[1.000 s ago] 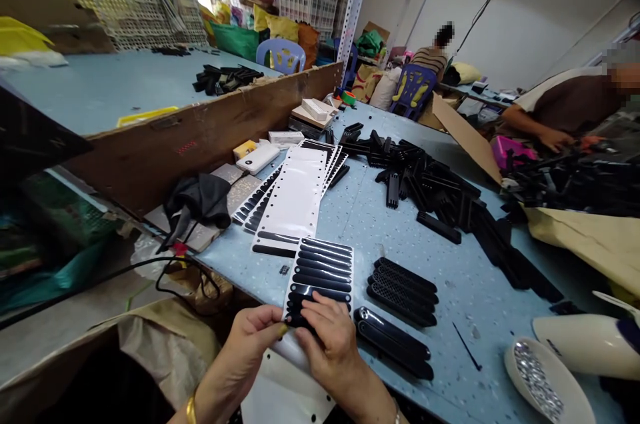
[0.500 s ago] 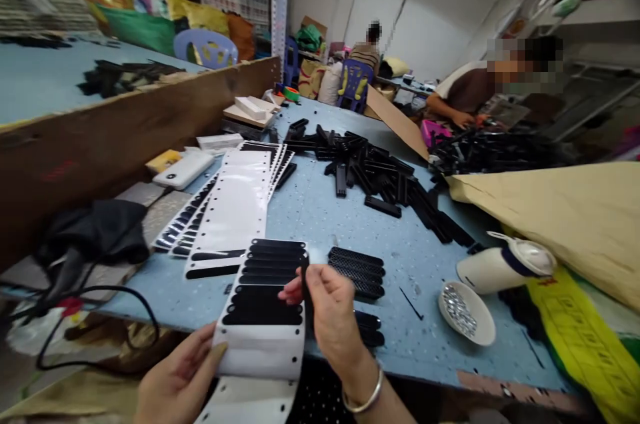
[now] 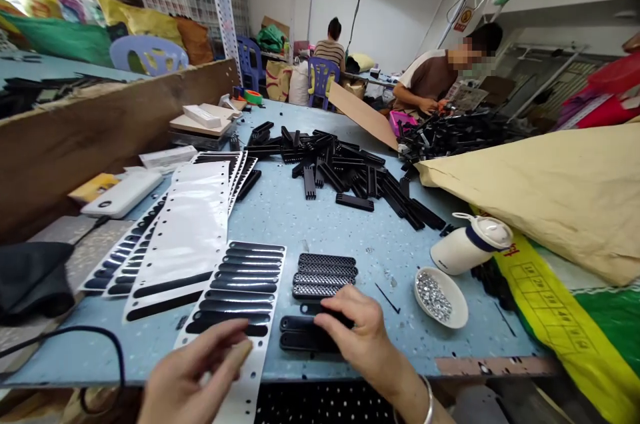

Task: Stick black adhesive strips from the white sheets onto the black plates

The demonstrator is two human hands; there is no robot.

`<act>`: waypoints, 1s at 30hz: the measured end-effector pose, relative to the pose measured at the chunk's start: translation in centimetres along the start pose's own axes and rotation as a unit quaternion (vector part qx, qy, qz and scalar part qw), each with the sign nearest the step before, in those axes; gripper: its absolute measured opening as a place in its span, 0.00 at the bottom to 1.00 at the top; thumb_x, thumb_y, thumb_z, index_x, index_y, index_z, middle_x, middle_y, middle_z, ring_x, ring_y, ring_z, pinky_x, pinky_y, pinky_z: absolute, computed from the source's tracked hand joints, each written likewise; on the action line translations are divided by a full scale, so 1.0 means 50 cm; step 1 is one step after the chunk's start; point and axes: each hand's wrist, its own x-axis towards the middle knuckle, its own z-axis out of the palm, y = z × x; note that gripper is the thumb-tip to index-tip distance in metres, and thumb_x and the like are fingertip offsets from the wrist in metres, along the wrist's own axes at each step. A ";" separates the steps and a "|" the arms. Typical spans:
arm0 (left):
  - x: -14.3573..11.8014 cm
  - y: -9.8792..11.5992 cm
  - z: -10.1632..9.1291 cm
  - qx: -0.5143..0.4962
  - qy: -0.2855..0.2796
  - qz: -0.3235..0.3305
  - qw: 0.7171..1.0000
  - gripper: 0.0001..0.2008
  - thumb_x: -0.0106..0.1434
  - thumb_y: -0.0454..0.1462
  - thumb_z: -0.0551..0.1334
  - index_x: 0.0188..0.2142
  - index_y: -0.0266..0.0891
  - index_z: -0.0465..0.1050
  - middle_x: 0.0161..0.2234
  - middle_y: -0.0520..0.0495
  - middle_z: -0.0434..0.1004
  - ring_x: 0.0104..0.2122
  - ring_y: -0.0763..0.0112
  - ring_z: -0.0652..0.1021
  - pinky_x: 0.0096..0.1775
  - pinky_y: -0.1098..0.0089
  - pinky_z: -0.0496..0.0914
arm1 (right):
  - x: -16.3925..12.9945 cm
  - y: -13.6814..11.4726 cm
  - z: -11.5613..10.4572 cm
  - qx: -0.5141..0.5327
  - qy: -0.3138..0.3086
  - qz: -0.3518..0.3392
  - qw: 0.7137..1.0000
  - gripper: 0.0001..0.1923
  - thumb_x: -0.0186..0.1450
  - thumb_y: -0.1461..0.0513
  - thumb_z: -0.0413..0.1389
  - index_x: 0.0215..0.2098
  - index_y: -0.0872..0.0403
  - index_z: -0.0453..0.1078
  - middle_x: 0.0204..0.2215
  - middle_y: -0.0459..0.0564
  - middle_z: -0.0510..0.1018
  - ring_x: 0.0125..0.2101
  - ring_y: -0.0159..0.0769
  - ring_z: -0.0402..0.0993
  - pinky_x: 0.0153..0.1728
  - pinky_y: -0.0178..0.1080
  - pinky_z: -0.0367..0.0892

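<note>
My right hand [image 3: 363, 324] pinches a slim black strip [image 3: 311, 309] with rounded end and a small hole, just above black smooth pieces [image 3: 300, 342] lying side by side near the table's front edge. Behind them sits a row of black textured pieces [image 3: 325, 271]. My left hand [image 3: 200, 371] is open, thumb and fingers apart, over the lower part of a white backing sheet [image 3: 256, 361] with rows of glossy black adhesive strips [image 3: 243, 295]. The sheet lies on the table and hangs over its front edge.
More strip sheets [image 3: 193, 211] overlap at left, near a white power bank [image 3: 123, 194]. Black plastic parts [image 3: 345, 171] are heaped mid-table. At right stand a bowl of small metal bits [image 3: 434, 297] and a white bottle [image 3: 470, 247]. A co-worker [image 3: 433, 81] sits beyond a cardboard divider [image 3: 363, 116].
My right hand has moved from the sheet to the smooth black pieces, carrying a strip. My left hand has let go of the sheet, which now lies flatter. The view has shifted right.
</note>
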 end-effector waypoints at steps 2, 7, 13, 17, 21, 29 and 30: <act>0.024 0.042 0.063 -0.093 -0.119 -0.044 0.987 0.15 0.54 0.48 0.67 0.34 0.40 0.78 0.21 0.51 0.78 0.17 0.71 0.75 0.21 0.74 0.71 | -0.005 -0.014 0.011 -0.012 -0.034 -0.022 0.999 0.06 0.63 0.63 0.61 0.37 0.54 0.80 0.27 0.50 0.76 0.27 0.35 0.72 0.27 0.38 0.68; 0.075 0.061 0.130 -0.194 -0.250 -0.131 0.940 0.15 0.55 0.47 0.67 0.26 0.36 0.72 0.18 0.53 0.73 0.13 0.82 0.67 0.15 0.82 0.53 | -0.014 -0.011 0.011 -0.039 -0.026 -0.077 0.996 0.09 0.64 0.61 0.60 0.40 0.56 0.79 0.27 0.52 0.76 0.27 0.38 0.72 0.27 0.40 0.69; 0.107 0.035 0.130 -0.222 -0.262 -0.167 0.924 0.16 0.56 0.47 0.67 0.29 0.36 0.71 0.19 0.52 0.76 0.12 0.82 0.69 0.14 0.83 0.52 | -0.024 0.025 -0.022 -0.044 0.017 -0.088 0.995 0.10 0.65 0.67 0.56 0.42 0.57 0.77 0.28 0.53 0.77 0.29 0.38 0.73 0.29 0.40 0.71; 0.116 0.040 0.138 -0.189 -0.271 -0.144 0.933 0.14 0.57 0.46 0.66 0.29 0.37 0.73 0.22 0.51 0.78 0.13 0.81 0.71 0.15 0.82 0.54 | -0.024 0.029 -0.026 0.010 0.012 -0.018 1.000 0.09 0.62 0.66 0.60 0.41 0.56 0.78 0.28 0.51 0.77 0.28 0.36 0.74 0.27 0.38 0.71; 0.122 0.040 0.134 -0.129 -0.270 -0.107 0.948 0.14 0.57 0.48 0.63 0.32 0.38 0.75 0.21 0.50 0.78 0.13 0.77 0.71 0.14 0.78 0.57 | -0.018 0.027 -0.040 0.019 0.019 0.019 0.999 0.08 0.61 0.67 0.60 0.38 0.55 0.79 0.28 0.50 0.77 0.28 0.36 0.75 0.28 0.37 0.70; 0.162 -0.007 0.108 0.164 -0.141 0.155 0.964 0.10 0.59 0.43 0.61 0.32 0.41 0.78 0.29 0.48 0.82 0.28 0.65 0.80 0.30 0.68 0.72 | -0.020 0.108 -0.116 -0.004 0.061 0.111 0.992 0.06 0.59 0.66 0.62 0.35 0.53 0.78 0.30 0.50 0.80 0.32 0.39 0.77 0.33 0.40 0.72; 0.168 -0.013 0.114 0.180 -0.148 0.174 0.957 0.10 0.58 0.42 0.61 0.33 0.41 0.78 0.30 0.48 0.83 0.29 0.64 0.81 0.31 0.67 0.73 | -0.020 0.119 -0.113 -0.005 0.059 0.114 0.992 0.06 0.58 0.65 0.62 0.35 0.53 0.78 0.31 0.51 0.81 0.32 0.39 0.77 0.34 0.41 0.72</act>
